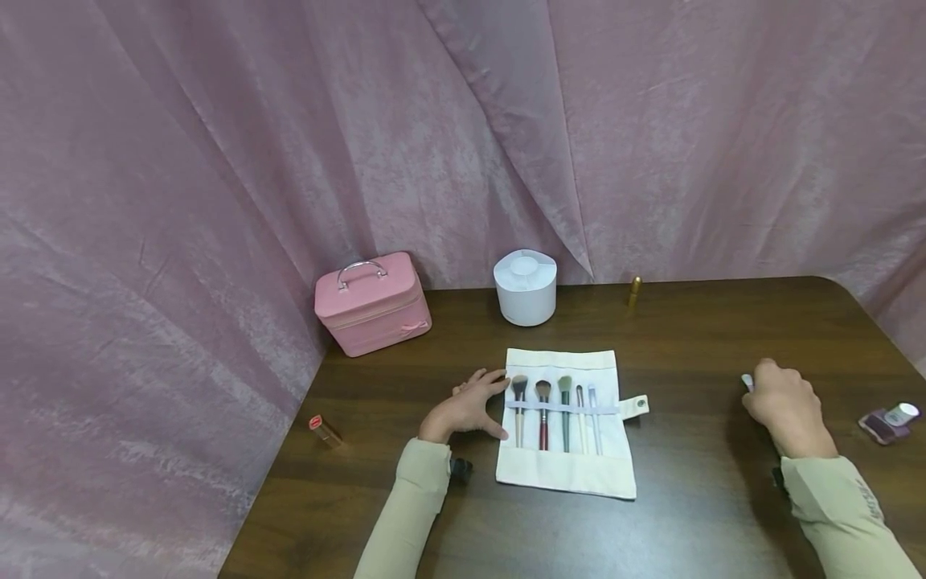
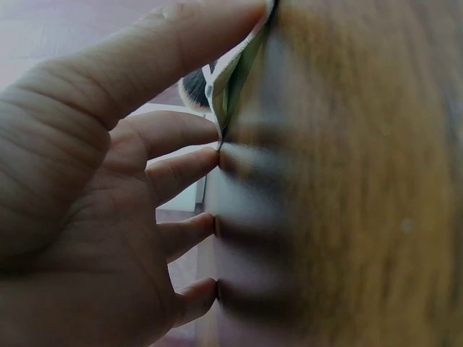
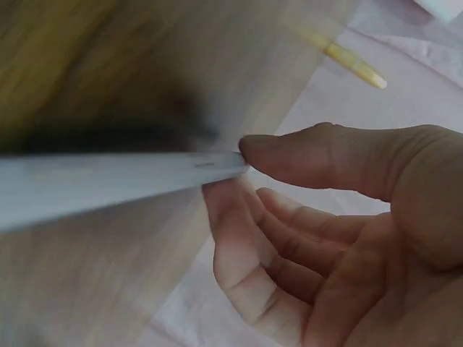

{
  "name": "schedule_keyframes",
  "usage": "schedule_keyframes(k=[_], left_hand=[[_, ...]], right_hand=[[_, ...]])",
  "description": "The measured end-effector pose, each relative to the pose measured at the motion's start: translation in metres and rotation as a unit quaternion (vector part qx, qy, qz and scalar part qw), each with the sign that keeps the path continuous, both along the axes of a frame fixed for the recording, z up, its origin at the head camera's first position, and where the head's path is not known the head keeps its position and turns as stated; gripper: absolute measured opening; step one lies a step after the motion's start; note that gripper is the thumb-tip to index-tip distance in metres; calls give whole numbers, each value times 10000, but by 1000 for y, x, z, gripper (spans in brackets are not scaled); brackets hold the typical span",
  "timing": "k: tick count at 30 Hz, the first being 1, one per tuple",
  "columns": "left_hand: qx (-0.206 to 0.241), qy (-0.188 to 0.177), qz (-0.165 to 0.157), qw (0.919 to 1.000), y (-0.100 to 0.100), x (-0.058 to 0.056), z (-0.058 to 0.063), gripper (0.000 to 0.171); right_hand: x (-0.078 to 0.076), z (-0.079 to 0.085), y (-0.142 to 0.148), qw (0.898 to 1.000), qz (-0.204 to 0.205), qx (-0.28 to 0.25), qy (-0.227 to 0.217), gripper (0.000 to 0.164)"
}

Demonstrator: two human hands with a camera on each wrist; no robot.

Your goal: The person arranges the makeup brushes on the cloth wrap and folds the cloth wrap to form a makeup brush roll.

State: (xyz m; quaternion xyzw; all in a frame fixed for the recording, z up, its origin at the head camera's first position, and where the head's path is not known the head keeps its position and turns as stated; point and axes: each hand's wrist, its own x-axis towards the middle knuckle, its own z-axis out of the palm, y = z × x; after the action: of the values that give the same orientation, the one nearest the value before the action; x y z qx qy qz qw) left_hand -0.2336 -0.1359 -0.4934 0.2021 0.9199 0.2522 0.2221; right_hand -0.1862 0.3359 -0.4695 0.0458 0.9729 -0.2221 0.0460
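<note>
A white fabric brush roll [image 1: 564, 474] lies spread out, with several makeup brushes [image 1: 543, 414] tucked under its strap. At its left edge is my left hand [image 1: 470, 406], fingers spread; in the left wrist view the thumb and index finger [image 2: 184, 130] meet the cloth edge while other fingertips rest on the table. Farther right, my right hand [image 1: 788, 406] pinches the narrow end of a white tapered handle [image 3: 123, 181] between thumb and fingers. Only a pale tip [image 1: 747, 381] of that item shows past the hand in the head view.
A pink case [image 1: 376, 314] and a white round-cornered container [image 1: 526, 297] stand along the back by the curtain. A gold tube [image 1: 634, 291] stands at the back edge, a lipstick [image 1: 325, 432] at the left, and a purple nail polish bottle [image 1: 886, 425] at the far right.
</note>
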Motion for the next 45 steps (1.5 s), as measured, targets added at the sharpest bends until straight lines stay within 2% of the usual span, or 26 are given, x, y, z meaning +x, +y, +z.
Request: schedule_keyframes(k=[3, 7, 11, 14, 18, 24, 27, 33, 34, 36, 38, 40, 41, 43, 45], left_hand=[[31, -3, 22, 10000, 1, 0, 0, 95], [45, -5, 25, 10000, 1, 0, 0, 95], [44, -22, 10, 10000, 1, 0, 1, 95], [11, -19, 2, 10000, 1, 1, 1, 94], [-39, -14, -27, 10000, 0, 1, 2, 94], [-17, 4, -41, 10000, 0, 1, 1, 94], [1, 18, -47, 10000, 0, 1, 1, 94], [-80, 33, -24, 10000, 0, 1, 2, 94], [-72, 31, -25, 10000, 0, 1, 2, 94], [-32, 24, -42, 10000, 0, 1, 2, 94], [9, 13, -60, 10000, 0, 1, 2, 94], [23, 0, -71, 10000, 0, 1, 2, 94], [23, -6, -73, 10000, 0, 1, 3, 94], [14, -7, -70, 10000, 0, 1, 3, 94], [5, -4, -56, 10000, 0, 1, 3, 94]], right_hand=[[-1, 3, -5, 9992, 66, -228, 309, 26], [-4, 9, -14, 9961, 187, -568, 649, 38], [-6, 14, -22, 9918, 229, -1029, 723, 40], [-7, 15, -28, 9853, 221, -1539, 710, 38], [-10, 14, -36, 9684, 90, -2379, 744, 38], [-15, 17, -52, 9308, -201, -3446, 1199, 33], [-17, 19, -59, 9102, -330, -3922, 1287, 32], [-25, 25, -79, 8718, -615, -4626, 1491, 27], [-27, 25, -83, 8632, -662, -4757, 1557, 26], [-29, 28, -91, 8390, -794, -5111, 1689, 23], [-32, 29, -99, 8087, -932, -5517, 1817, 19], [-35, 31, -106, 7853, -1077, -5784, 1927, 18], [-37, 31, -110, 7770, -1128, -5873, 1964, 17], [-40, 32, -117, 7734, -1189, -5893, 2011, 18], [-43, 32, -124, 7802, -1229, -5791, 2019, 19]])
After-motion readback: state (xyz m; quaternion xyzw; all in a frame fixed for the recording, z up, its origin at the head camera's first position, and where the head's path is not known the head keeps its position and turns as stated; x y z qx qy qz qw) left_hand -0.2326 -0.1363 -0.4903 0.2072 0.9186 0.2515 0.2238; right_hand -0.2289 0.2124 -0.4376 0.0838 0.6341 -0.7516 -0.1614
